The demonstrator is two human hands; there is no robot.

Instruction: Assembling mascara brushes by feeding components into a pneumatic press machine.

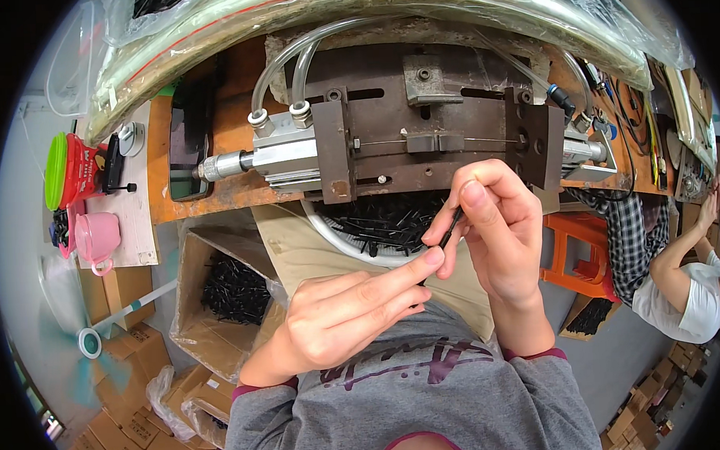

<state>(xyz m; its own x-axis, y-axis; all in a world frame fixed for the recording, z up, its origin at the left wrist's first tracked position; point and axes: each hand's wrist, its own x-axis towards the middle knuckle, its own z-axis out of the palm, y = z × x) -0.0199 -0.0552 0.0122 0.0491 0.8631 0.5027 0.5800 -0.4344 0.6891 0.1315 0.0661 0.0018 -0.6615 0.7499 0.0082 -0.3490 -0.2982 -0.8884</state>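
In front of my chest, both hands are on a thin black rod-like piece (453, 226). My right hand (503, 236) pinches its upper part between thumb and fingertips. My left hand (339, 313) is closed with the fingertips at its lower end, and a short dark bit sticks out below them. What kind of part it is cannot be made out. Just beyond the hands, a white round basin (338, 243) on my lap holds many slim black pieces (376, 223). Behind it stands a brown metal fixture (389, 156) with a small central block (435, 143).
An air cylinder (286, 152) with clear hoses flanks the fixture. A dark phone-like slab (191, 144) lies on the wooden bench (158, 153). At left are a pink cup (97, 234) and a carton (190, 310) of black pieces. An orange stool (571, 253) and another person (687, 293) are at right.
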